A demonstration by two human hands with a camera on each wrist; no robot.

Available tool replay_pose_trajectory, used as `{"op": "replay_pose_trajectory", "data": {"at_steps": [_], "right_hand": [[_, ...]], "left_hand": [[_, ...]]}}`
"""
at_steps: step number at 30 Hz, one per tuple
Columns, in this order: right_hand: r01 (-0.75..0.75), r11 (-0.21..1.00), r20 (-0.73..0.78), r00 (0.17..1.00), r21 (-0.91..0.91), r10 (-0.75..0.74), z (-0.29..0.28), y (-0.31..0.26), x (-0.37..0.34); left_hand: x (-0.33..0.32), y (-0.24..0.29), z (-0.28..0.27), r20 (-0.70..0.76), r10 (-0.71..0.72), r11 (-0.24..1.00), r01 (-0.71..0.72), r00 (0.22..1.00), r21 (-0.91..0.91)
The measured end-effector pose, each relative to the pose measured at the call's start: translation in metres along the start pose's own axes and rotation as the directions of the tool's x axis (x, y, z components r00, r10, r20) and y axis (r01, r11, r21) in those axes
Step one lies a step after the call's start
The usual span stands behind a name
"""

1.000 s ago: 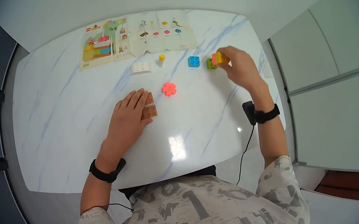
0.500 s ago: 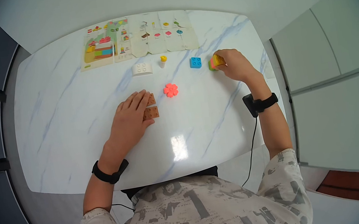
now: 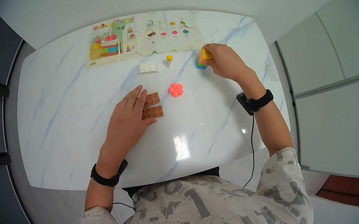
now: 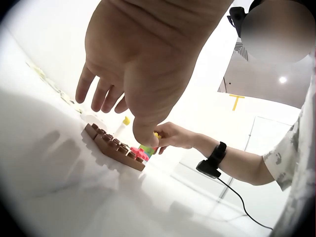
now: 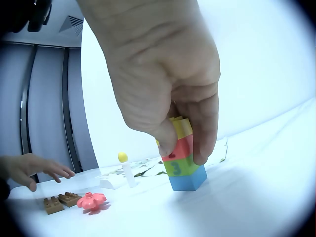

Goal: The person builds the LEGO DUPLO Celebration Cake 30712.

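My right hand (image 3: 226, 62) pinches a stack of toy building bricks between thumb and fingers. In the right wrist view the stack stands upright, with a yellow brick (image 5: 183, 127) on top, a red one (image 5: 183, 146) and a green one (image 5: 180, 167) beneath. A blue brick (image 5: 188, 181) forms the bottom on the table. The thumb covers part of the red brick. Fingers extended, my left hand (image 3: 124, 119) is over the left ends of two brown studded bricks (image 3: 153, 111). In the left wrist view those bricks (image 4: 118, 152) lie below its fingers.
A pink flower piece (image 3: 176, 89) lies between the hands on the marbled table (image 3: 220, 133). Farther back stand a white brick (image 3: 148, 68) and a white candle piece with a yellow top (image 3: 169, 61). A printed instruction sheet (image 3: 144, 33) is spread at the far edge.
My right hand has moved left with the yellow and red bricks, picked up the green brick under them and brought the stack onto the blue brick. The left hand stays by the brown bricks.
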State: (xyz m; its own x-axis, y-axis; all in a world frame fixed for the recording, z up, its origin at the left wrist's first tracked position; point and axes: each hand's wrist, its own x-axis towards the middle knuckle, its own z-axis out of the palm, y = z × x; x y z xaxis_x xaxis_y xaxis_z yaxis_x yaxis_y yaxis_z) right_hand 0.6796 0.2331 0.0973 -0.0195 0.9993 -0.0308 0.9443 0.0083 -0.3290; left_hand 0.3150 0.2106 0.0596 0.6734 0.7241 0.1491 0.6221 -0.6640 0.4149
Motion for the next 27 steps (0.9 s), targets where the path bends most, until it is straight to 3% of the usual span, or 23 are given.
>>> {"op": "replay_pose_trajectory", "data": {"at_steps": [1,4,6,9,13,14,20,27], "right_hand": [[-0.001,1.0,-0.009,1.0,0.007,0.001,0.0,0.0,0.0],[0.033,0.997,-0.073,0.997,0.065,-0.028,-0.003,-0.001,-0.009],[0.084,0.987,-0.169,0.984,0.14,-0.06,-0.012,-0.012,-0.026],[0.153,0.921,-0.143,0.984,0.36,-0.108,-0.018,-0.063,-0.062],[0.366,0.899,-0.003,0.926,0.24,-0.377,0.017,-0.107,-0.095],[0.377,0.898,-0.011,0.923,0.226,-0.385,0.026,-0.11,-0.097],[0.399,0.904,-0.076,0.917,0.154,-0.392,0.044,-0.128,-0.09],[0.35,0.92,0.006,0.934,0.178,-0.356,0.044,-0.133,-0.088]], "left_hand": [[-0.004,0.0,-0.002,-0.043,0.022,0.998,-0.019,0.999,0.057],[-0.024,0.011,-0.001,0.018,0.079,0.985,-0.081,0.997,0.154],[-0.036,0.019,0.01,0.034,0.108,0.987,-0.112,0.994,0.116],[-0.041,0.03,0.021,0.02,0.138,0.988,-0.139,0.99,0.064],[-0.028,0.036,0.016,-0.084,0.082,0.994,-0.087,0.993,-0.06],[-0.025,0.035,0.014,-0.126,0.04,0.994,-0.053,0.991,-0.1],[-0.012,0.018,0.029,-0.035,0.008,0.986,-0.014,0.999,-0.164],[-0.004,0.012,0.029,0.005,-0.04,0.97,0.04,0.999,-0.239]]}}
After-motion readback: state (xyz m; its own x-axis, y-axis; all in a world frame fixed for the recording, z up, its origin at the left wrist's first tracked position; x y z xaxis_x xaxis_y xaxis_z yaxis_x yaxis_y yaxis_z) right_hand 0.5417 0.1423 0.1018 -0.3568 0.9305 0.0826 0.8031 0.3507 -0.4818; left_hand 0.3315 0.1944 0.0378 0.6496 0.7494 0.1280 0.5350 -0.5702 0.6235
